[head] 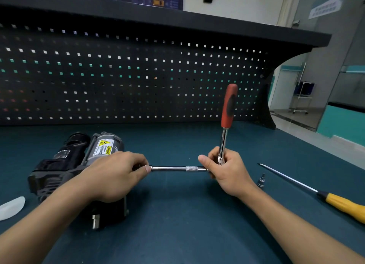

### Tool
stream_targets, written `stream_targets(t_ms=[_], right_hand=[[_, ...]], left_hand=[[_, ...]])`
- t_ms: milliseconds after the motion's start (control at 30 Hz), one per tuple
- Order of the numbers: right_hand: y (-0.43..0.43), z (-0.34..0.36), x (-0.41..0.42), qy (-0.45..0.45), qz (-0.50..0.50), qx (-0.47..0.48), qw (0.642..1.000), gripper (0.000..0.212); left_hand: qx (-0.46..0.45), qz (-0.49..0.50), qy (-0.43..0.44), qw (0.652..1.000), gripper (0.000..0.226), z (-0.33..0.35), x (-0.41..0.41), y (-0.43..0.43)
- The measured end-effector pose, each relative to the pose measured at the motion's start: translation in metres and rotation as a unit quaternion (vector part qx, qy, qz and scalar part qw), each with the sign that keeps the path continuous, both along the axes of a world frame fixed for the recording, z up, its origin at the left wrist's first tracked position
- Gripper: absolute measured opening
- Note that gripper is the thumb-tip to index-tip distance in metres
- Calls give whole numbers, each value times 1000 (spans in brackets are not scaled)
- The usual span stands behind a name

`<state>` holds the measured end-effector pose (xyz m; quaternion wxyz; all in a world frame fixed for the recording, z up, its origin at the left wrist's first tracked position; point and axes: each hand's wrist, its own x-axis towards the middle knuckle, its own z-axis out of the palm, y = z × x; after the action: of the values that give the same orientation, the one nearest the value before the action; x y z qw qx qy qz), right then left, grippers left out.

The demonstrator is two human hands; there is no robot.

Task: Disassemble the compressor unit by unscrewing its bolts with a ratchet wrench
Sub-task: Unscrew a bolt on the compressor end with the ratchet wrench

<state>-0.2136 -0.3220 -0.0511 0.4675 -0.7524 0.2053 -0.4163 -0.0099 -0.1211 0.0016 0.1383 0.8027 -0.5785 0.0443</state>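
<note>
1. Now, both hands are up over the bench top (pixel 177 214), joined by a chrome extension bar (pixel 173 168) lying level between them.
2. Left hand (pixel 116 174): fingers curled, thumb and fingertips pinching the bar's left end. The hand hides the tip, so I cannot tell whether it meets anything.
3. Right hand (pixel 227 172): wrapped round the head of the ratchet wrench (pixel 229 105), right where the bar's other end meets it. The chrome shank rises out of the fist and the red-and-black handle points up in front of the pegboard (pixel 118 75).
4. Compressor unit (pixel 79 157): lying on the bench at the left, just under and behind the left hand and forearm, its yellow warning label facing up.
5. Over on the right, a yellow-handled screwdriver (pixel 335 202) lies slantwise on the mat, with a small metal bit (pixel 261 181) between it and the right wrist.
6. At the far left edge there is a pale translucent piece (pixel 11 207), but what it is I cannot tell.
</note>
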Motion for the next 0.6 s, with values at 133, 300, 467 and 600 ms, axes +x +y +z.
stream_targets(t_ms=[133, 300, 467, 600], right_hand=[[3, 2, -1, -29, -22, -74, 997, 37], [5, 3, -1, -68, -45, -139, 987, 32], [4, 2, 2, -93, -72, -190, 975, 33], [2, 0, 3, -81, -75, -180, 977, 28]], left_hand=[[14, -1, -4, 1000, 33, 2, -1, 0], [23, -2, -7, 1000, 34, 2, -1, 0], [22, 3, -16, 1000, 34, 2, -1, 0], [19, 2, -11, 1000, 33, 1, 0, 0]])
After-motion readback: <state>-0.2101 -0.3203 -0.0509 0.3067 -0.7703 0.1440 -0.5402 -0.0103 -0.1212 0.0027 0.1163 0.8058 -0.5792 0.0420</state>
